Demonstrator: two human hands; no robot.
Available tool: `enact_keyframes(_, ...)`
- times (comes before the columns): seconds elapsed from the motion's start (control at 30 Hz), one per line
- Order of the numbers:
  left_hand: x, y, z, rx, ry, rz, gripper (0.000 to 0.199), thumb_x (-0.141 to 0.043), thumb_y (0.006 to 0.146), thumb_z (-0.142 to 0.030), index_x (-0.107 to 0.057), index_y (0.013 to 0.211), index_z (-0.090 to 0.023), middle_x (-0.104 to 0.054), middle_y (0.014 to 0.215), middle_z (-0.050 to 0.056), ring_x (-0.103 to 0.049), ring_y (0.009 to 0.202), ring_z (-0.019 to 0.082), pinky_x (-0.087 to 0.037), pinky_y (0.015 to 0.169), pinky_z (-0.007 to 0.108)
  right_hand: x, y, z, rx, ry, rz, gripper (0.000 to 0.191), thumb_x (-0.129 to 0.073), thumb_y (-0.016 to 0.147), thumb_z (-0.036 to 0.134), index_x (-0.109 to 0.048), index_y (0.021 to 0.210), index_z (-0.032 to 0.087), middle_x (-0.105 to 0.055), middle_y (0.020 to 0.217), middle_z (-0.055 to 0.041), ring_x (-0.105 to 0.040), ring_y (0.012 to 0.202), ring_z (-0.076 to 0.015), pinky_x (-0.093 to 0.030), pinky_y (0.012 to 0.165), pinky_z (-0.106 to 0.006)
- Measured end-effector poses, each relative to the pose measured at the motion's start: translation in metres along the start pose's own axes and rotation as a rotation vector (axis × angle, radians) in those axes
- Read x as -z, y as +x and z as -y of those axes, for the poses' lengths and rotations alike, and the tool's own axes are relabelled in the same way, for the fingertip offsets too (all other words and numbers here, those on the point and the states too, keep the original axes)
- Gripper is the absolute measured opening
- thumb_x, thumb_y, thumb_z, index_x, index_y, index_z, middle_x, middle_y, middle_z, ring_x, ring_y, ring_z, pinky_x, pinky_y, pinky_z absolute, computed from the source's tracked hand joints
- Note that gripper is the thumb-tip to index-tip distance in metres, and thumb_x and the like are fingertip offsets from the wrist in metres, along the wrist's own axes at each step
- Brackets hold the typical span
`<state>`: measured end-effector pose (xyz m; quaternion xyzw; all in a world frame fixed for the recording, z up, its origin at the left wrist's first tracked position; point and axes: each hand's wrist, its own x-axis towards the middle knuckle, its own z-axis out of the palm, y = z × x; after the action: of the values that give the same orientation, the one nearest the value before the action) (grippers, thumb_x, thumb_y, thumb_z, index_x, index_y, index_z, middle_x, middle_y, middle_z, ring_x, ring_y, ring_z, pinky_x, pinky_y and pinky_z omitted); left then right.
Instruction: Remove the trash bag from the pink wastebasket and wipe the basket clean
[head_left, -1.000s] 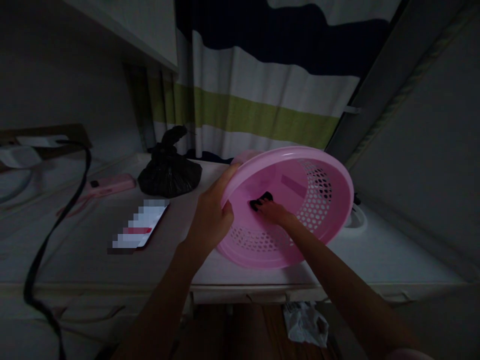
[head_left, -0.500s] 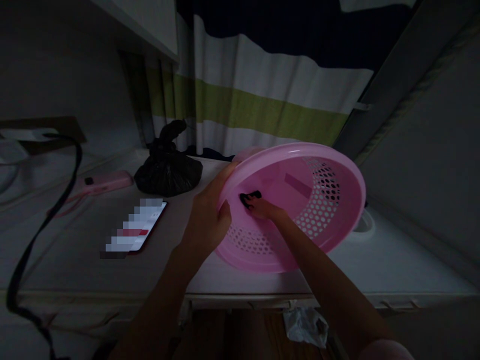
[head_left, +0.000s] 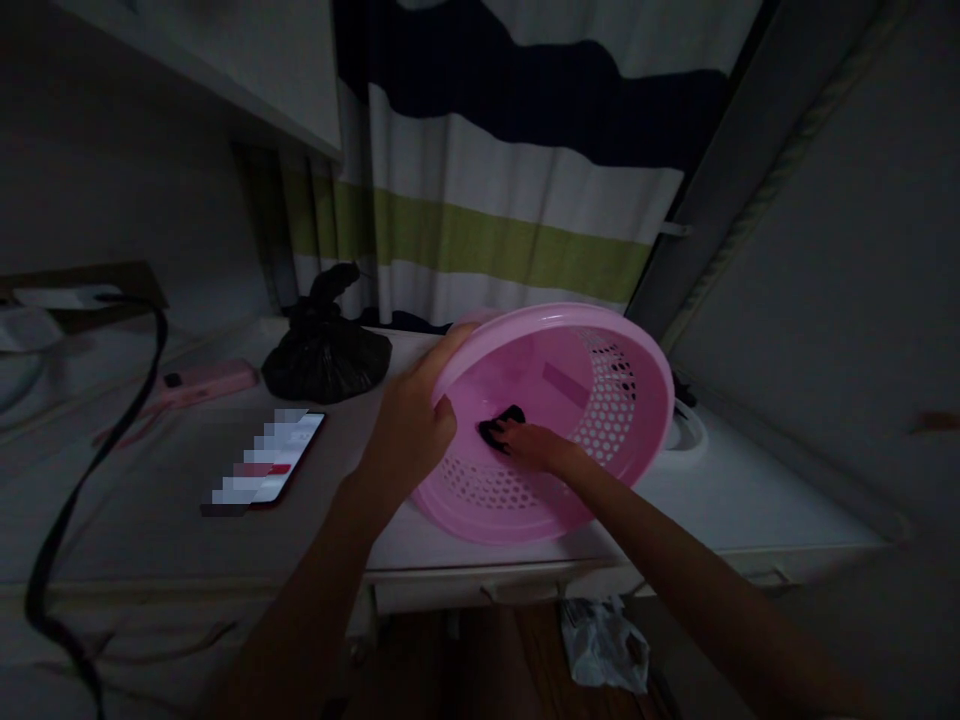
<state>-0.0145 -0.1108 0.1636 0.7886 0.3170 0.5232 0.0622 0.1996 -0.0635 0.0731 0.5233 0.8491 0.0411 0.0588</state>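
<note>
A round pink plastic basket [head_left: 652, 400] with holed sides lies tilted on the white desk, its mouth facing me. My left hand [head_left: 412, 415] grips its left rim, thumb inside and fingers round the outer side. Reaching into the basket, my right hand [head_left: 529, 445] presses a small black cloth [head_left: 501, 428] against the inner wall near the bottom. The fingers are closed over the cloth and partly hide it.
Left of the basket stand a knotted black plastic bag [head_left: 326, 350], a lit phone [head_left: 289, 460] and a pink device [head_left: 210, 380]. A black cable [head_left: 97, 440] hangs at the far left. Behind is a striped curtain [head_left: 495, 235]; below, a clear plastic bag [head_left: 604, 645].
The view has shifted, so the basket and both hands appear slightly more to the left. My right hand and the black cloth sit a little lower inside the basket. My left hand keeps its grip.
</note>
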Motion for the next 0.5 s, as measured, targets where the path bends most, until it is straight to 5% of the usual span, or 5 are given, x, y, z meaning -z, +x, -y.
enact_keyframes(0.23, 0.013, 0.008, -0.018, -0.081, 0.055, 0.097, 0.073, -0.035, 0.062, 0.002, -0.043, 0.131, -0.019, -0.052, 0.133, 0.002, -0.047, 0.123, 0.016, -0.032, 0.108, 0.036, 0.018, -0.012, 0.003, -0.262, -0.250, 0.007, 0.039, -0.036, 0.087, 0.013, -0.057, 0.120, 0.012, -0.052, 0.129, -0.0170, -0.045, 0.122, -0.0269, -0.032, 0.101, -0.040)
enact_keyframes(0.5, 0.016, 0.011, -0.022, -0.088, 0.099, 0.135, 0.072, -0.035, 0.064, 0.000, -0.042, 0.132, -0.020, -0.052, 0.133, 0.001, -0.048, 0.121, 0.017, -0.035, 0.106, 0.036, 0.006, 0.038, -0.018, -0.284, -0.142, 0.003, 0.039, -0.038, 0.086, 0.012, -0.057, 0.120, 0.012, -0.051, 0.129, -0.0181, -0.043, 0.124, -0.0260, -0.030, 0.102, -0.040)
